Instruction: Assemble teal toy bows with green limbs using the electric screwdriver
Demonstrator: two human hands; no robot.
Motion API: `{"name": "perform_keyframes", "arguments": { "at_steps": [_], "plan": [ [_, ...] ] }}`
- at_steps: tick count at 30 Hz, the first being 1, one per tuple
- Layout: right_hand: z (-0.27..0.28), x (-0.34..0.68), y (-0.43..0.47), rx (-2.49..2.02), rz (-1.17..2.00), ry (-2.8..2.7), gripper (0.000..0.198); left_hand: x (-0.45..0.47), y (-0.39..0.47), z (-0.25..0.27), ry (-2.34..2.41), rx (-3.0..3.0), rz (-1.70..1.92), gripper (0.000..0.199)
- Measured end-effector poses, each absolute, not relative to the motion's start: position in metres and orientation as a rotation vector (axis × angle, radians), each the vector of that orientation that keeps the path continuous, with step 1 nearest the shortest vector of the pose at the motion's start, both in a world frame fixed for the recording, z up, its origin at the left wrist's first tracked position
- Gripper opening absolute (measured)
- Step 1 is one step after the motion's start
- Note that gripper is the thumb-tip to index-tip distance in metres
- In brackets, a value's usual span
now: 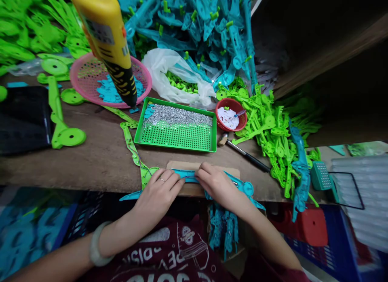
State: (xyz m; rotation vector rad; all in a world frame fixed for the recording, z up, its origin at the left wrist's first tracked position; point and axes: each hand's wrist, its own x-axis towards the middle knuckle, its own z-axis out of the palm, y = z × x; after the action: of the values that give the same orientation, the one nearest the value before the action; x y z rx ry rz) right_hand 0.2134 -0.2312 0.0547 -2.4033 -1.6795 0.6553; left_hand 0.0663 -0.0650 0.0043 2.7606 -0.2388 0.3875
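A long blue plastic toy part (190,176) lies on a piece of cardboard (209,167) at the table's front edge. My left hand (162,187), with a ring on one finger, is closed over its left stretch, and my right hand (214,183) grips it farther right with fingers bent together. My fingertips hide whatever they press there. A thin dark wire runs along a lime-green plastic part (131,146) towards my left hand. The blue part's round knob (248,188) shows beyond my right wrist.
Ahead stands a green tray (176,142) of small metal screws or pins. A hammer (242,149), a red basket (232,128) and a pink basket (81,92) surround it. A yellow power screwdriver (107,39) hangs at upper left. Piles of blue parts (209,23) and green parts (273,140) lie behind.
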Motion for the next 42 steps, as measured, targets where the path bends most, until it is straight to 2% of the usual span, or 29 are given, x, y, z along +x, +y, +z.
{"name": "perform_keyframes", "arguments": {
  "at_steps": [4, 7, 13, 16, 21, 23, 27, 33, 40, 42],
  "plan": [
    [0.064, 0.205, -0.229, -2.488, 0.561, -1.741, 0.016, 0.066, -0.066, 0.005, -0.238, 2.783, 0.384, 0.027],
    [0.067, 0.201, -0.227, -2.425, 0.618, -1.628, 0.012, 0.066, -0.066, 0.003, -0.235, 2.78, 0.371, 0.026],
    [0.071, 0.198, -0.226, -2.716, 0.589, -1.624, 0.017, 0.065, -0.066, 0.001, -0.24, 2.765, 0.379, 0.025],
    [0.077, 0.206, -0.227, -2.515, 0.735, -1.532, 0.014, 0.066, -0.067, 0.002, -0.237, 2.754, 0.36, 0.023],
    [0.072, 0.221, -0.225, -2.033, 1.29, -0.996, 0.01, 0.068, -0.067, 0.003, -0.236, 2.718, 0.323, 0.022],
    [0.066, 0.222, -0.22, -1.916, 1.331, -0.862, 0.01, 0.068, -0.067, 0.002, -0.237, 2.709, 0.309, 0.019],
    [0.061, 0.213, -0.213, -2.013, 1.088, -0.961, 0.009, 0.066, -0.069, -0.002, -0.239, 2.717, 0.375, 0.024],
    [0.063, 0.19, -0.218, -2.559, 0.335, -1.228, 0.015, 0.063, -0.072, -0.009, -0.257, 2.741, 0.514, 0.029],
    [0.03, 0.162, -0.221, -2.503, -0.299, -1.653, 0.021, 0.061, -0.068, -0.011, -0.247, 2.663, 0.541, 0.028],
    [0.022, 0.159, -0.224, -2.459, -0.386, -1.809, 0.02, 0.061, -0.066, -0.011, -0.266, 2.62, 0.575, 0.025]
  ]
}}
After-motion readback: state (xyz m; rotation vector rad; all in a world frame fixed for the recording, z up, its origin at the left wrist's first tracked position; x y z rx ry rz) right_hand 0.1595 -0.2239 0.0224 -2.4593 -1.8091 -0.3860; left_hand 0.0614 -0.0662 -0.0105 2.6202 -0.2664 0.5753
